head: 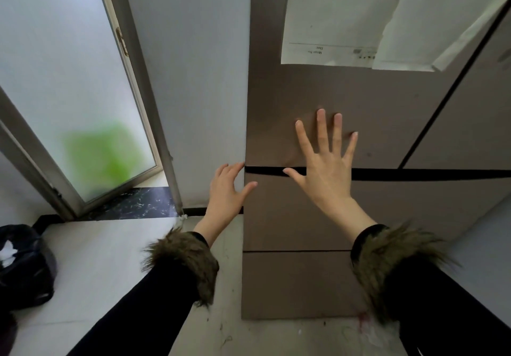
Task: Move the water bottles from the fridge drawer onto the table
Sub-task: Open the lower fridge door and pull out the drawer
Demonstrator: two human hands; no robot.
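The right hand (pixel 327 173) has its fingers (pixel 320 127) straight and spread wide, the thumb stretched out to the left, holding nothing; it is raised in front of the brown fridge (pixel 387 123), its palm over the dark horizontal gap (pixel 414 174) that parts the upper door from the drawer front below, though whether the fingertips actually touch the door cannot be told. The left hand (pixel 226 192) is at the fridge's left edge, its fingers loosely bent and reaching toward the end of that gap, the thumb lying against the top corner of the upper drawer (pixel 290 212); whether it has a grip on the drawer edge cannot be told. Both wrists come out of black sleeves with shaggy brown fur cuffs (pixel 182 261). Beneath the upper drawer a thin seam marks a second, lower drawer (pixel 293 283), and both drawer fronts sit flush and closed, so the water bottles are out of sight. White sheets of paper (pixel 340 18) hang on the upper fridge door. To the left of the fridge is a pale wall, then a frosted glass door (pixel 69 79) with a green blur behind it, and at the far left on the light floor (pixel 105 272) lies a black bag (pixel 25 267) with something white on it.
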